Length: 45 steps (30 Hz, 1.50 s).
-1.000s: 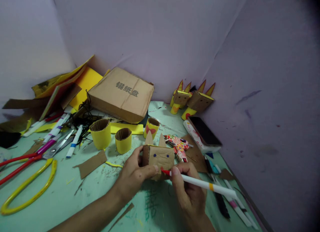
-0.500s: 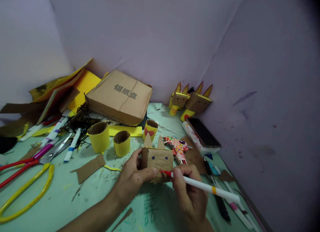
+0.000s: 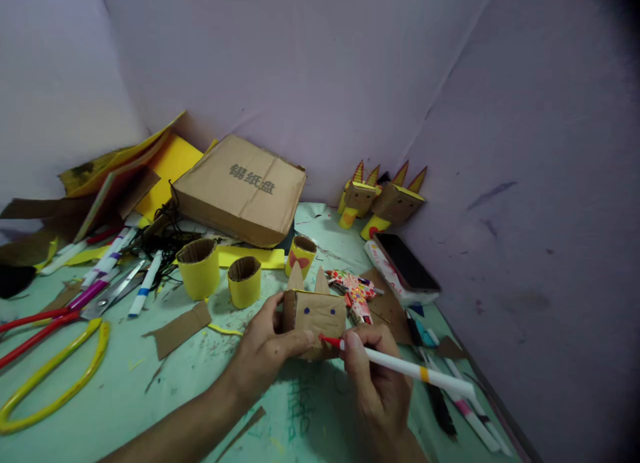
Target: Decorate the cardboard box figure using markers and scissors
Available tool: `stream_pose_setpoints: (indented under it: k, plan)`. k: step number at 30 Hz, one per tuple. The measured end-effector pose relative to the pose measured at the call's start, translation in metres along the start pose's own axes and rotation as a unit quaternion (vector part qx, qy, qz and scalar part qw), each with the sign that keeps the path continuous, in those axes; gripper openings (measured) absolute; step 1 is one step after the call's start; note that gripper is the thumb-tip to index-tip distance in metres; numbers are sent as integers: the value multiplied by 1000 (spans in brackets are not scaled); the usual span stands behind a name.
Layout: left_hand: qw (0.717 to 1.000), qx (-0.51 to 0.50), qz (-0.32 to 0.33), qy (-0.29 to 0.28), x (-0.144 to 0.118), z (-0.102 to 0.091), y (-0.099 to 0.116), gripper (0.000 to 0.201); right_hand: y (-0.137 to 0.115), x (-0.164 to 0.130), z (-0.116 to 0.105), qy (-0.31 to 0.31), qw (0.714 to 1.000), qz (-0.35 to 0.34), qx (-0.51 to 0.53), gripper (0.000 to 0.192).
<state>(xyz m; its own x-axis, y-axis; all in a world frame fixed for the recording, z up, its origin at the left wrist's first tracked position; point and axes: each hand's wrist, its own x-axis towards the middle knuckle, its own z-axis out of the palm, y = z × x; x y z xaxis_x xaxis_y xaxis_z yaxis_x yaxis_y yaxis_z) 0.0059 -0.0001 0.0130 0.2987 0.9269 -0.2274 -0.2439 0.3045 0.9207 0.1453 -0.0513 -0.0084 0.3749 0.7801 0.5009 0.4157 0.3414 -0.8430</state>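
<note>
My left hand [image 3: 265,353] grips a small cardboard box head [image 3: 320,313] with two pointed ears and two blue dot eyes, holding it on the green table. A white marker [image 3: 415,370] with a red tip is held in my right hand [image 3: 377,383]. Its tip touches the lower front face of the box, just below the eyes.
Two yellow cardboard rolls [image 3: 200,270] [image 3: 245,281] and a third with a red bow [image 3: 300,254] stand behind. Scissors [image 3: 60,310], markers [image 3: 107,260], a flat carton [image 3: 240,190], a phone [image 3: 405,260], a patterned glue gun [image 3: 357,293] and two finished figures [image 3: 383,200] lie around. More pens [image 3: 465,410] lie at right.
The marker tip has shifted slightly along the lower face of the box. Both hands stay in place; the view has moved a little.
</note>
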Motion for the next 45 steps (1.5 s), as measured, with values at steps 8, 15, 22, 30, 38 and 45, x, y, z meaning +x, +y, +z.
stream_pose_setpoints:
  k: [8,15,22,30,38,45]
  plan:
    - [1000,2,6,3,-1,1,-1,65,-2,1,0,-7,1000,-9,-15,21]
    - [1000,12,3,11,1,-1,-2,70,-1,1,-3,-19,999,-7,-25,23]
    - [1000,1,3,12,1,-1,-3,71,-2,1,-1,-26,999,-3,-21,24]
    - [1000,-11,-9,12,2,-2,-3,73,-4,4,1,42,995,61,59,27]
    - [999,-21,-40,-10,1,-12,5,66,-1,26,-4,149,972,114,138,33]
    - [997,-54,25,-58,-3,-8,8,60,9,27,-3,-83,955,200,204,50]
